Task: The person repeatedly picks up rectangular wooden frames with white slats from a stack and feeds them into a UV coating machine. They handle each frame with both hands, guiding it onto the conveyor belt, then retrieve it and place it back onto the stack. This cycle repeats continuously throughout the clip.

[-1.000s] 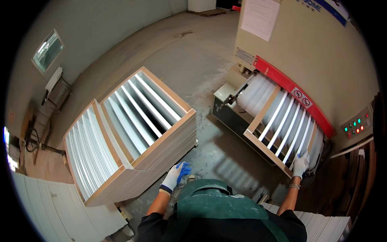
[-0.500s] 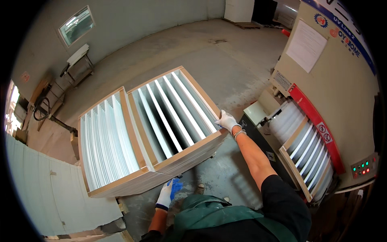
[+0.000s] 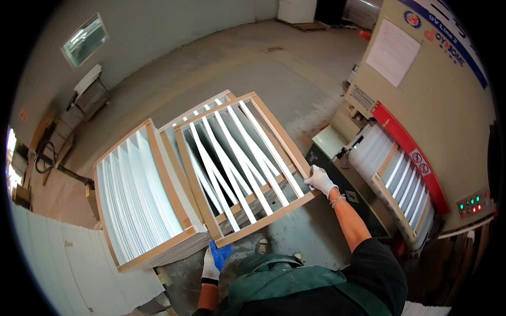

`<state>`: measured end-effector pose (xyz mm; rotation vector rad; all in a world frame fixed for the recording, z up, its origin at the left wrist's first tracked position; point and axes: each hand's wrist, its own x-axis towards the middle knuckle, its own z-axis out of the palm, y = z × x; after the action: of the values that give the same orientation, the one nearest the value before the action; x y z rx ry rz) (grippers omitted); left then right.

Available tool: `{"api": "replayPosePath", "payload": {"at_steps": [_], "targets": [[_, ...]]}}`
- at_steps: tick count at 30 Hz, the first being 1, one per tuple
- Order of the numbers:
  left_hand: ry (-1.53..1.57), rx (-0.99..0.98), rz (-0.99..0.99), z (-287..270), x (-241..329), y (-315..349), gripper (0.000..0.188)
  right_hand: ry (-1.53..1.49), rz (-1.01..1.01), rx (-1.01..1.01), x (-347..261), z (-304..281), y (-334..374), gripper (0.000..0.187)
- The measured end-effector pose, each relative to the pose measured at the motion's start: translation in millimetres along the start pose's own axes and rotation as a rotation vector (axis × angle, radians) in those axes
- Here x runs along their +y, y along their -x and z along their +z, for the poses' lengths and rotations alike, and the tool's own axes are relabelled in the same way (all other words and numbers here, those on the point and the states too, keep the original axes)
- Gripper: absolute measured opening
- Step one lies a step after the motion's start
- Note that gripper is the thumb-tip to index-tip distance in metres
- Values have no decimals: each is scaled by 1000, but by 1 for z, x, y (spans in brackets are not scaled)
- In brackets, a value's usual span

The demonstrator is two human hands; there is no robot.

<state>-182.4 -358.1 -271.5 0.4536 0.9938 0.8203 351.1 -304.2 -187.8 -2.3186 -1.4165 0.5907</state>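
A slatted frame (image 3: 262,217) with brown edges and white slats is raised and tilted over the right-hand stack of similar frames (image 3: 167,125). My right hand (image 3: 321,180), in a white glove, grips its right corner with the fingers wrapped round the edge. At its near left corner is my left hand (image 3: 215,259), gloved in white with a blue palm; the fingers meet the corner from below and are partly hidden. Beside it on the left stands another stack of frames (image 3: 138,262) with closely set white slats.
Right of me, a beige machine (image 3: 421,100) with a red guard (image 3: 408,152) has another slatted frame (image 3: 392,205) at its opening. Lit buttons (image 3: 474,204) sit on its side. Stacked white sheets (image 3: 47,253) fill the lower left. A small table (image 3: 89,87) stands by the far wall.
The top frame has come up off the right-hand stack and moved right and toward me. My right hand has moved with it; my left hand now meets its near corner.
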Motion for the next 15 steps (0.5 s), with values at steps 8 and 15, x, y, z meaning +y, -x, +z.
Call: {"api": "replayPosePath", "payload": {"at_steps": [8,15], "targets": [[-425,91,42,80,10,51,58,-455,376,-4,49,-34,158,38],[-983,-82,184,112,18,52,56,-516,488,251,74,-65,302,40]]}}
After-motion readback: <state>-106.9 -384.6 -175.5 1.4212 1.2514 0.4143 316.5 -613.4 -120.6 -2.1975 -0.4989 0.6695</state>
